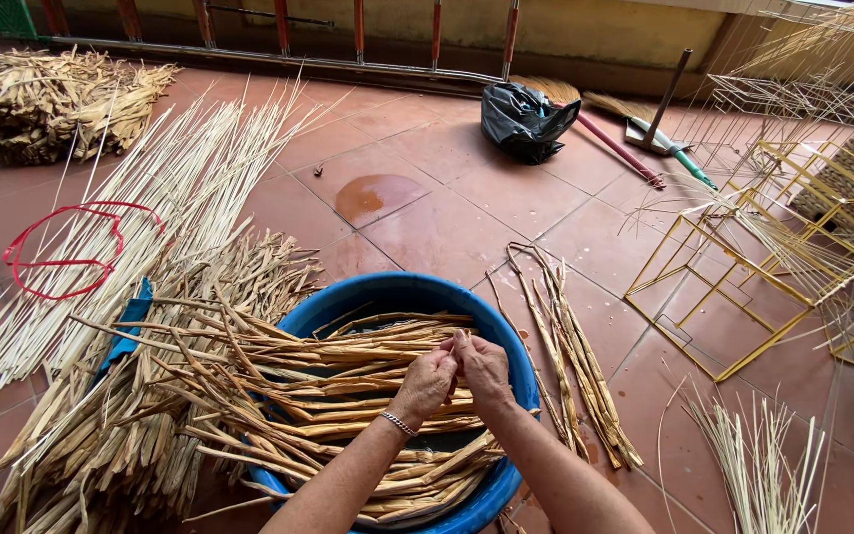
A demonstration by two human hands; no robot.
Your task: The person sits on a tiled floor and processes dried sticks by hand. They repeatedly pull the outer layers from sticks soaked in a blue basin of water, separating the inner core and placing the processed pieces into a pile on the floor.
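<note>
A blue plastic basin (387, 297) sits on the tiled floor, filled with long tan dried plant strips (348, 361) that spill over its left rim. My left hand (425, 384), with a bracelet on the wrist, and my right hand (483, 368) meet above the basin. Both pinch the end of one strip between their fingertips. The strip's far part is lost among the others.
A heap of dried strips (140, 425) lies left of the basin, pale thin reeds (140, 213) and a red wire loop (66, 247) beyond it. A small bundle (570, 356) lies right. Yellow wire frames (743, 287), a black bag (526, 119) and brooms (625, 148) stand farther off.
</note>
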